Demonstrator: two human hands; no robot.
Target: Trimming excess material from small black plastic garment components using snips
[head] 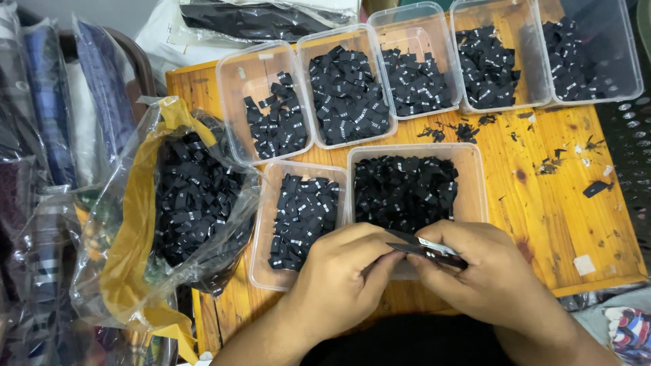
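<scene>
My left hand and my right hand meet at the near edge of a wooden table. Between their fingertips they pinch a small stack of black fabric labels with white print, held flat just in front of a clear plastic box full of the same labels. Another clear box of labels sits just left of my left hand.
Several more clear boxes of black labels line the far side of the table. A crumpled plastic bag heaped with labels sits at the left edge. Loose scraps lie on the right of the tabletop. Bagged fabrics stand at far left.
</scene>
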